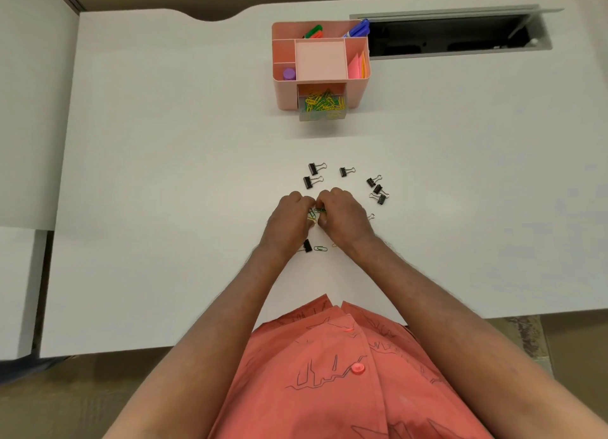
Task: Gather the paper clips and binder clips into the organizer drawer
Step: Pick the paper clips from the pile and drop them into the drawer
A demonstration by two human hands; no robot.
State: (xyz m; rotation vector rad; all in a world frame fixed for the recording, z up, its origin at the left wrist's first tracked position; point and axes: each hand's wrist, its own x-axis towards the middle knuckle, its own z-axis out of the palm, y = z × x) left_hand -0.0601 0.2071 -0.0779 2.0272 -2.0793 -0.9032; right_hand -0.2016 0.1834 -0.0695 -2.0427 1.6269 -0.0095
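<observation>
Both hands meet over the white desk (164, 175), the left hand (289, 218) and right hand (342, 216) curled knuckles-up, pinching a small bunch of paper clips (314, 212) between their fingertips. Better to cup them firmly before lifting, since one green paper clip (320, 248) lies loose just behind the wrists. Binder clips (314, 175) wait beyond the knuckles, and the organizer drawer (322, 108) sits open far ahead.

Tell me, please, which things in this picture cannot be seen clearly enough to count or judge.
- Head view: the paper clips pinched between the left hand and right hand; fingers cover them, so no count.
- Head view: a binder clip beside the right wrist, only its wire handle shows.
- Head view: the drawer clips form a tangle, too small to count.
- Head view: a yellow clip by the right forearm, mostly hidden.
</observation>
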